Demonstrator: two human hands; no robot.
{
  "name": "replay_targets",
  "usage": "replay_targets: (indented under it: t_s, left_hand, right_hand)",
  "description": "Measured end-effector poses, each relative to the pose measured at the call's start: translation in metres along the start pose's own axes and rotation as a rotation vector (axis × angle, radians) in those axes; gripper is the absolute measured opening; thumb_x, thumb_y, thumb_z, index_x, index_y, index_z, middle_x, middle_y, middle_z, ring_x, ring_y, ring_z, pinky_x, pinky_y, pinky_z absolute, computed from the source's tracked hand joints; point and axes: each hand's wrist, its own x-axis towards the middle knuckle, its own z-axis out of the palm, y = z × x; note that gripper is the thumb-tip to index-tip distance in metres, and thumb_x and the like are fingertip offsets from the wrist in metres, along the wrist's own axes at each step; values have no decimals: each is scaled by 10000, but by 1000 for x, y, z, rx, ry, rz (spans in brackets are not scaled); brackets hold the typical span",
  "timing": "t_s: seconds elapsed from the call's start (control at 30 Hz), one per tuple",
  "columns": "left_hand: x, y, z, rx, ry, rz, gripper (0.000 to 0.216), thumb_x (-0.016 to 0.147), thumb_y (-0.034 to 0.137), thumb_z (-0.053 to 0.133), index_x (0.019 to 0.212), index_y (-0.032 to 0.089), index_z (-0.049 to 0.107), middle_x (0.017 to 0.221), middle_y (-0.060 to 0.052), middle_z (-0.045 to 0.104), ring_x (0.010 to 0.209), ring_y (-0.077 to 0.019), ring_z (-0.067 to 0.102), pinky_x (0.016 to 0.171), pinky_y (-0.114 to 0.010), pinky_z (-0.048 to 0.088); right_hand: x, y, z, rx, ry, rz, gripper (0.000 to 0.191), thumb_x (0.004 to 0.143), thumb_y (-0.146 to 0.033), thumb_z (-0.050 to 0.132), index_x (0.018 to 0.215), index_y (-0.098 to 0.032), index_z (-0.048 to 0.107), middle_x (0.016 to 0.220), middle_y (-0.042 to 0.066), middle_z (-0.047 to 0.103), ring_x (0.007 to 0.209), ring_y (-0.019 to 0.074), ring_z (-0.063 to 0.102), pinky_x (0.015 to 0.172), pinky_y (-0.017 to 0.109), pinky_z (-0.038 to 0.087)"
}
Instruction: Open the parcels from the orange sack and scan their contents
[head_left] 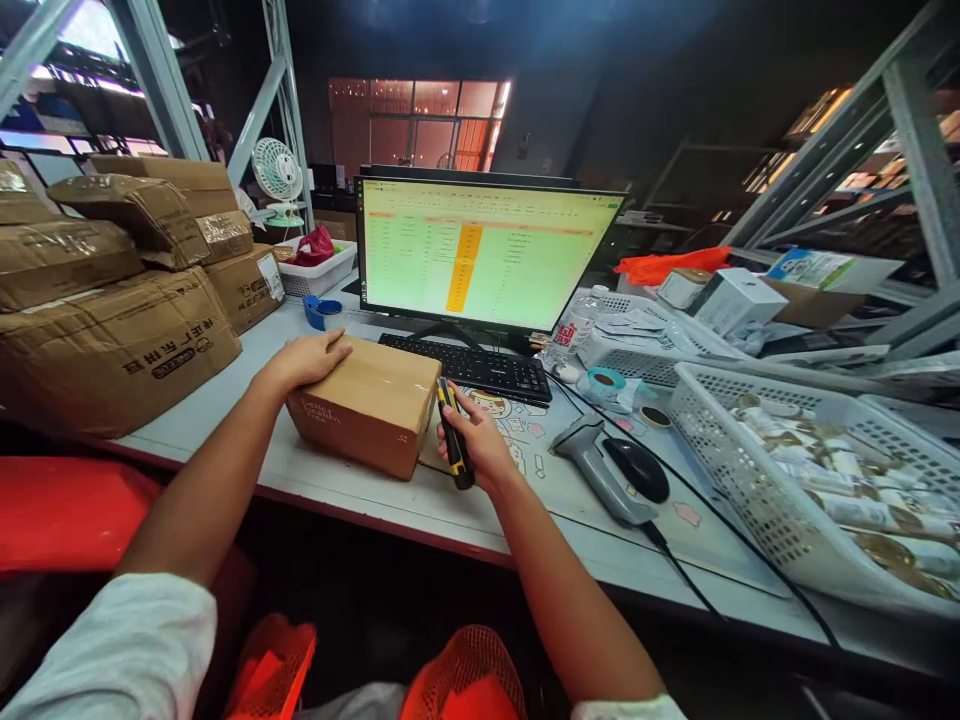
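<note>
A small taped cardboard box (371,410) lies on the grey desk (360,495) in front of me. My left hand (309,360) rests flat on the box's top left corner, fingers stretched out. My right hand (480,440) is closed around a black and yellow utility knife (454,432), held upright right beside the box's right end. Whether the blade touches the box I cannot tell.
A keyboard (480,368) and a lit monitor (480,255) stand behind the box. A handheld scanner (600,470) and mouse (637,468) lie to the right, next to a white basket (720,480) of small packets. Large cartons (112,340) are stacked at the left.
</note>
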Motion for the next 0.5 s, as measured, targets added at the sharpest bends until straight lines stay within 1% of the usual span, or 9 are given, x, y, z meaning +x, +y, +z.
replay_targets:
  t_s: [0.1, 0.23, 0.37, 0.43, 0.47, 0.5]
  left_hand:
    - [-7, 2, 1, 12, 25, -19, 744, 993, 671, 240, 1620, 285, 348, 1547, -111, 527, 1370, -408, 536, 1113, -535, 398]
    - [-7, 3, 4, 19, 20, -41, 751, 987, 685, 241, 1621, 293, 343, 1529, -119, 547, 1353, -417, 549, 1089, -540, 414]
    - [-1, 2, 5, -12, 23, -28, 752, 983, 689, 271, 1613, 290, 363, 1515, -134, 559, 1339, -431, 553, 1081, -558, 416]
    - [0, 4, 5, -43, 32, -12, 728, 981, 671, 323, 1588, 279, 420, 1498, -134, 577, 1317, -441, 565, 1075, -577, 419]
    - [-2, 5, 4, -66, 73, -8, 700, 977, 652, 369, 1551, 269, 484, 1484, -134, 590, 1299, -445, 574, 1069, -585, 424]
    - [-6, 7, 4, -98, 155, 0, 648, 974, 617, 416, 1489, 253, 566, 1462, -136, 608, 1282, -440, 584, 1066, -584, 428]
  right_hand:
    - [-15, 2, 4, 4, -8, -14, 817, 886, -364, 698, 1614, -275, 336, 637, -37, 651, 463, 136, 621, 427, 227, 526]
    - [-36, 5, 11, 17, -24, 11, 847, 878, -413, 710, 1618, -270, 324, 637, -37, 647, 453, 127, 611, 415, 211, 509]
    - [-62, 15, 17, 39, -103, 71, 887, 867, -470, 721, 1623, -273, 302, 642, -40, 640, 448, 129, 607, 404, 208, 489]
    - [-72, 22, 15, 22, -169, 100, 896, 868, -498, 719, 1626, -280, 293, 661, -35, 647, 466, 132, 616, 416, 214, 491]
    - [-75, 25, 12, 0, -196, 107, 901, 867, -506, 722, 1627, -285, 292, 678, -30, 654, 480, 133, 621, 429, 219, 495]
    - [-76, 27, 6, -31, -207, 104, 909, 862, -512, 728, 1627, -288, 293, 695, -25, 661, 495, 134, 626, 444, 226, 501]
